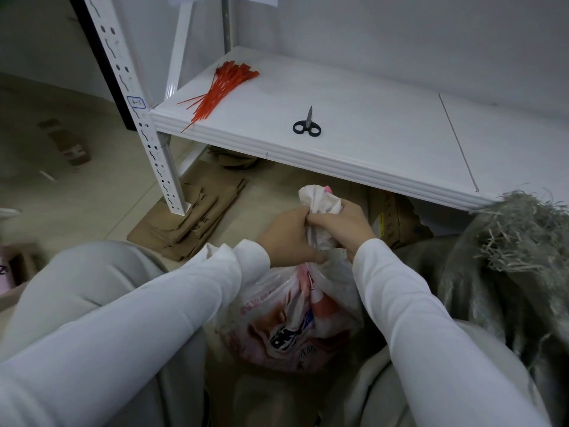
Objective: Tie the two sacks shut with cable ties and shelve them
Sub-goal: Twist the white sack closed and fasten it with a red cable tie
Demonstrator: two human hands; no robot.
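White metal shelf [369, 124], pale grey wall [400, 35], beige tiled floor [92, 192], flattened cardboard [212, 195] beneath

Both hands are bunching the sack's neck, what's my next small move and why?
Probably keep the right hand gripping the sack at its neck and send the left hand to the red cable ties on the shelf; no tie shows on the neck.

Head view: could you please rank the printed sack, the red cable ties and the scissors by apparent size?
1. printed sack, though it sits nearest the camera.
2. red cable ties, as a bundle.
3. scissors, clearly smallest.
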